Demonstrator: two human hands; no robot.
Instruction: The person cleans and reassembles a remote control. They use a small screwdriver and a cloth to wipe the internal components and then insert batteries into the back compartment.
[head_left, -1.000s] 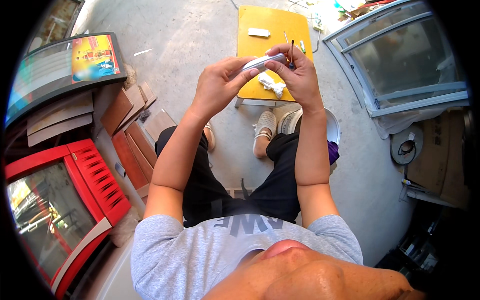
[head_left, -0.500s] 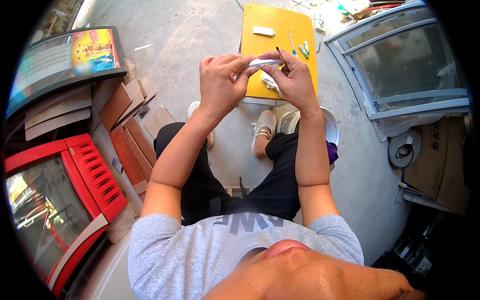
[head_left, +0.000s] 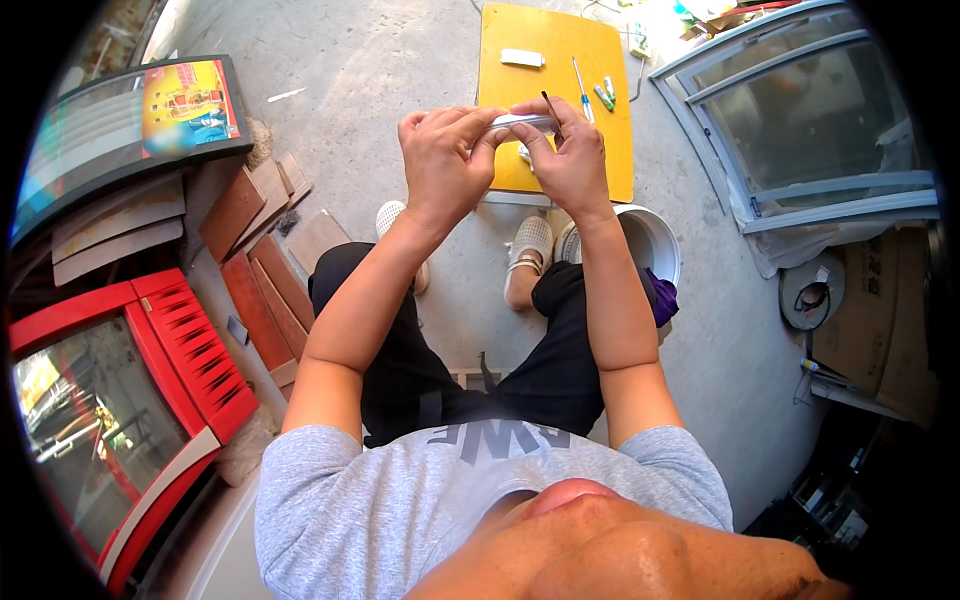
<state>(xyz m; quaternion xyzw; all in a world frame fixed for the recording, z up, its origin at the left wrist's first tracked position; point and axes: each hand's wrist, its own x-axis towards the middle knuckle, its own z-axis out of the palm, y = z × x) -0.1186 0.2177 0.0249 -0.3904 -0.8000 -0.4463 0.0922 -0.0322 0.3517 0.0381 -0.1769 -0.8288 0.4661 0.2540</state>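
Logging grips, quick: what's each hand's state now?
Left hand: closed on a slim silvery device.
Right hand: closed on the same device, plus a screwdriver.

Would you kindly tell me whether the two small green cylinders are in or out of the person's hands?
Out: both green cylinders lie on the yellow table beside a screwdriver, apart from the left hand and right hand.

Gray concrete floor (head_left: pixel 350 140), bright light at far end, lower R dark. Yellow surface (head_left: pixel 555 75) top ctr. L side: red-framed glass unit (head_left: pixel 195 350), wood boards (head_left: pixel 268 310), dark-framed panel (head_left: pixel 100 135) w/ colorful print. R side: gray-framed window (head_left: pixel 810 115), cardboard (head_left: pixel 865 315) nearby, partly shaded.
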